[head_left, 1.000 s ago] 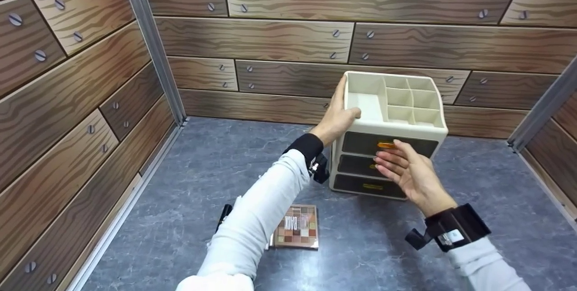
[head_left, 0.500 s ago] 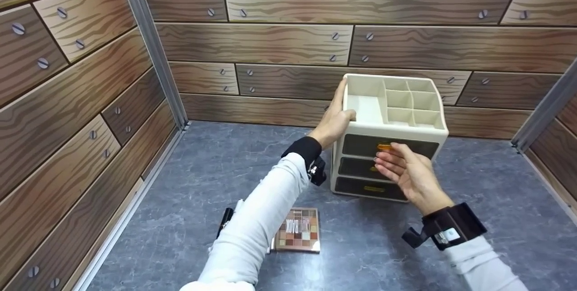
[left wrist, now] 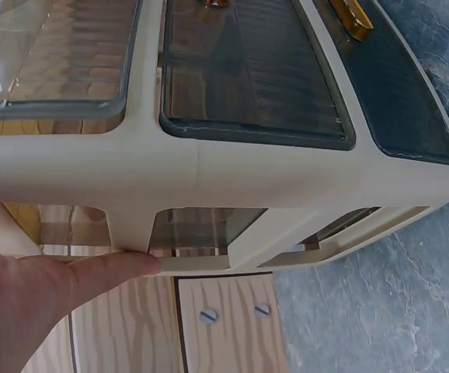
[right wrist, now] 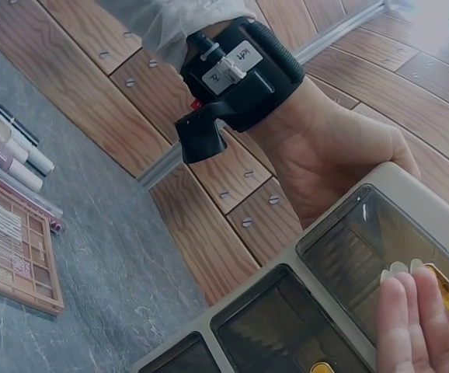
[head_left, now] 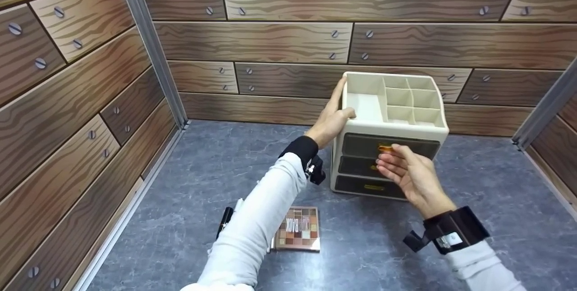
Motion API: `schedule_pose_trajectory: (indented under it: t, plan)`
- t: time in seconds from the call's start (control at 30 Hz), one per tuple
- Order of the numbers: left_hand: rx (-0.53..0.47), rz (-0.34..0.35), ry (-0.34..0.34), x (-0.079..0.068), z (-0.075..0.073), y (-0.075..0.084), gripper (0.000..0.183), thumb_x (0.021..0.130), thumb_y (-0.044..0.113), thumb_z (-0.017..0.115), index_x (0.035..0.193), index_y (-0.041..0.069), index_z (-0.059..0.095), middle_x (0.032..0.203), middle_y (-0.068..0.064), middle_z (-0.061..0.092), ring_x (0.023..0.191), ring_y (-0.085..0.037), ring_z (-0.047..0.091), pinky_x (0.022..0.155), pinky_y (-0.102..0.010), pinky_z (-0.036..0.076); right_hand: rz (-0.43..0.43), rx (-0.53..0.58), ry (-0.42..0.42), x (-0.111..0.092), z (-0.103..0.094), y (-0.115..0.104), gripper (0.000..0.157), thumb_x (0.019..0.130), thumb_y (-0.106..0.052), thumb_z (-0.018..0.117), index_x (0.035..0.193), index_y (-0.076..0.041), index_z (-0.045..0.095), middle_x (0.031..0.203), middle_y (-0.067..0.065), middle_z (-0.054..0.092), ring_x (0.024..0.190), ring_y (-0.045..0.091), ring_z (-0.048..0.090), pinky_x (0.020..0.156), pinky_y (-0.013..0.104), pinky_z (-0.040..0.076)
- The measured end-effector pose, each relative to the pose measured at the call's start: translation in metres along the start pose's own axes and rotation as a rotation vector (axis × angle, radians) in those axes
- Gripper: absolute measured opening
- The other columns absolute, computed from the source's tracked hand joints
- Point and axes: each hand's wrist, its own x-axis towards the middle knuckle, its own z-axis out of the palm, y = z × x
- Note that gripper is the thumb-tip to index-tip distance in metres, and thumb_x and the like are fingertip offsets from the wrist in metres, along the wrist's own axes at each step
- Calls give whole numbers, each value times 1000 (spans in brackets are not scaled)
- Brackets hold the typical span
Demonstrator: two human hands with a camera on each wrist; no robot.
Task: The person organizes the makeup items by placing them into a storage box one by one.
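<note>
In the right hand (head_left: 417, 178) is a pinched handle (head_left: 385, 147); the left hand (head_left: 331, 122) grips the organizer (head_left: 396, 129). The top drawer (head_left: 359, 144) likely needs pulling.

Palette (head_left: 299, 231) front-left of drawer organizer (head_left: 383, 132)

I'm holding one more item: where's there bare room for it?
Bare grey surface lies between the left wall and black tube, and between the drawer unit and right wall. The unit's top compartments look empty. It's crowded beside the palette, where small cosmetics lie close together.
</note>
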Motion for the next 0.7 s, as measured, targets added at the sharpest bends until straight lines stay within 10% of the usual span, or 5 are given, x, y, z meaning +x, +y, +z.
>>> schedule_pose_trajectory:
  t: [0.7]
  plan:
    - [-39,34,-39,0,0,0,96,75,2,51,153,38,6,157,2,17,128,-22,35,102,-31,34,8,-23,2,-25,-2,7,20,94,-21,60,86,-5,70,78,7,72,75,19,70,77,31,58]
